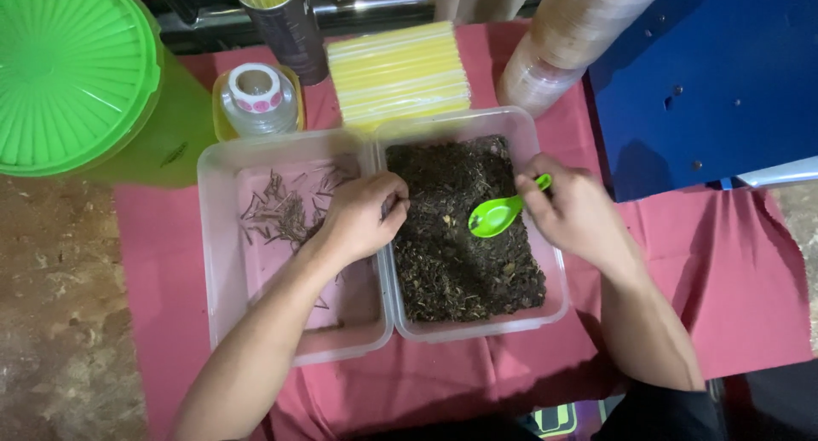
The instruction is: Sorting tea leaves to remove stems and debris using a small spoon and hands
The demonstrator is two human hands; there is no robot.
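Though between hands (362,215), spoon (498,215) rightward.

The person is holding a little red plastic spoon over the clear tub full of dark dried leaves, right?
Not quite. The head view shows the small plastic spoon is bright green, not red. The right hand does hold it over the clear plastic tub full of dark dried leaves.

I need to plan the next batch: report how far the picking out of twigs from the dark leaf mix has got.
Done: a small scatter of twigs lies in the left tub. In hand: the left hand pinches at the mix while the right hand holds a green spoon over it. Left: the right tub is full of dark mix.
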